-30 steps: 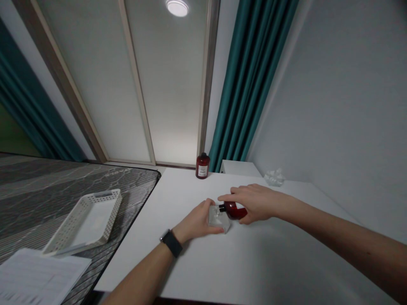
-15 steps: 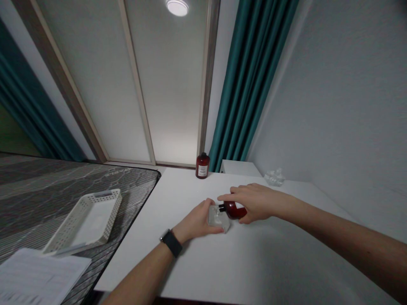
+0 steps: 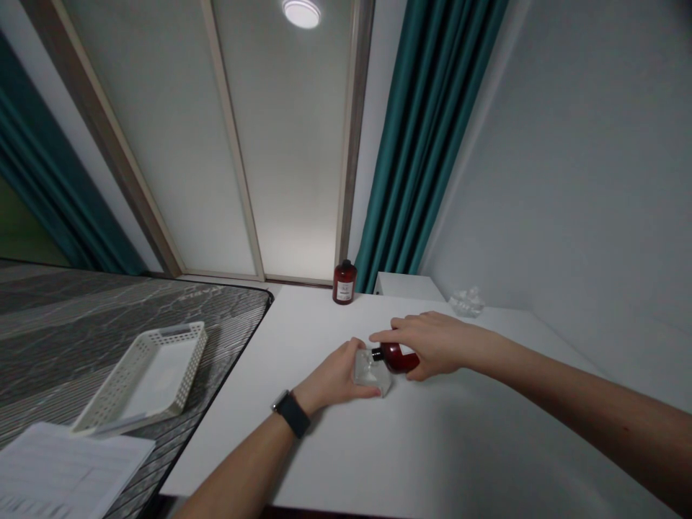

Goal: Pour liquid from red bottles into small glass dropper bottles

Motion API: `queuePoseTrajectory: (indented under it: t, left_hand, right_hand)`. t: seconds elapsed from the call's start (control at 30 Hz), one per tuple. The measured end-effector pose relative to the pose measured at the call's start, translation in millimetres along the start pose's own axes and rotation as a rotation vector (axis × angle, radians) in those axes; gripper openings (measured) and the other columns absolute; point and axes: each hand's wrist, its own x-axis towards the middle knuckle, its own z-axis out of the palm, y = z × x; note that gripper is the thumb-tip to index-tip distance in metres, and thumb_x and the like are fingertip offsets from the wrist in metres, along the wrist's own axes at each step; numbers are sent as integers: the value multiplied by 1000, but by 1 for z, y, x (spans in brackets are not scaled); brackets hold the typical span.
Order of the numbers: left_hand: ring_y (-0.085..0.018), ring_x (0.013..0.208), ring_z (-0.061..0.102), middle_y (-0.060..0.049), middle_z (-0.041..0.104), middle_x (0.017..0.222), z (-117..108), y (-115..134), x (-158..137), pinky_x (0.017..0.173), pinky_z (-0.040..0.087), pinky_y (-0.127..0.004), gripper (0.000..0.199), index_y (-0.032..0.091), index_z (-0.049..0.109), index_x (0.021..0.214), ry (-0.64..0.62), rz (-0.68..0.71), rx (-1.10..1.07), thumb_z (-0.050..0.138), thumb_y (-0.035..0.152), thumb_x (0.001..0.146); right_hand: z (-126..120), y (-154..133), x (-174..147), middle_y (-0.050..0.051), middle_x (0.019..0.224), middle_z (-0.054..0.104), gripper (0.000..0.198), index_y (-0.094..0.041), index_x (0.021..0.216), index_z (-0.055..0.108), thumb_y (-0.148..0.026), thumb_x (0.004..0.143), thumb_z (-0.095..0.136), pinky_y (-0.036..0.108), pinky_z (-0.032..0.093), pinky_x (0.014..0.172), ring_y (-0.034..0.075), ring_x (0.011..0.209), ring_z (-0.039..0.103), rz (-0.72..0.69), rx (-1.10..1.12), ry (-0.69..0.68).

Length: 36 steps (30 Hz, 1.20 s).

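Note:
My left hand (image 3: 344, 375), with a dark watch on its wrist, is wrapped round a clear glass container (image 3: 370, 371) low over the white table. My right hand (image 3: 427, 342) grips a dark red-brown bottle (image 3: 397, 357) from above. That bottle lies tipped on its side, its black neck pointing left over the container's rim. Whether liquid runs out of it is too small to tell. At the far edge of the table a second dark red bottle (image 3: 344, 282) with a white label stands upright.
A clear glass piece (image 3: 467, 303) sits at the table's far right, near the wall. Left of the white table (image 3: 346, 461), a white perforated basket (image 3: 193, 360) and paper sheets (image 3: 76, 468) lie on a grey striped surface. Behind the table is a white cabinet (image 3: 411, 287).

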Motion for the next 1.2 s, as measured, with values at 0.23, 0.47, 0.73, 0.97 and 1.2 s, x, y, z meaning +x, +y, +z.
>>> queuePoseTrajectory:
  t: [0.23,0.47,0.73,0.97,1.2]
  left_hand:
    - [-29,95,62,-10,64,108,0,2,0,78,47,-37,65,19,48,113,4,-13,-9,86,41,64]
    - [-30,96,62,-10,64,109,0,2,0,78,47,-37,65,19,47,112,4,-7,-3,85,42,65]
    - [-30,99,62,-11,63,111,0,2,0,80,48,-38,65,19,46,113,-7,0,-8,85,43,66]
    - [-31,99,62,-12,64,111,0,1,0,80,48,-39,65,19,47,113,-9,-3,-4,85,42,66]
    - [-31,99,62,-11,64,111,2,-3,0,81,48,-38,66,18,47,113,-3,11,-1,85,43,65]
  right_hand:
    - [1,1,0,8,107,65,72,-35,141,46,-35,73,70,32,41,64,31,92,67,-1,-4,7]
    - [1,0,-1,8,108,65,73,-36,141,45,-36,73,69,32,41,64,31,93,67,4,-14,-13]
    - [-3,-1,1,8,108,65,73,-36,142,44,-36,73,68,31,38,61,32,93,67,3,-11,-28]
    - [-4,-2,1,8,107,65,74,-35,141,45,-35,72,70,30,36,60,30,92,67,10,-18,-25]
    - [-3,-2,4,8,109,65,76,-37,142,44,-37,72,72,31,38,62,31,93,66,18,-24,-39]
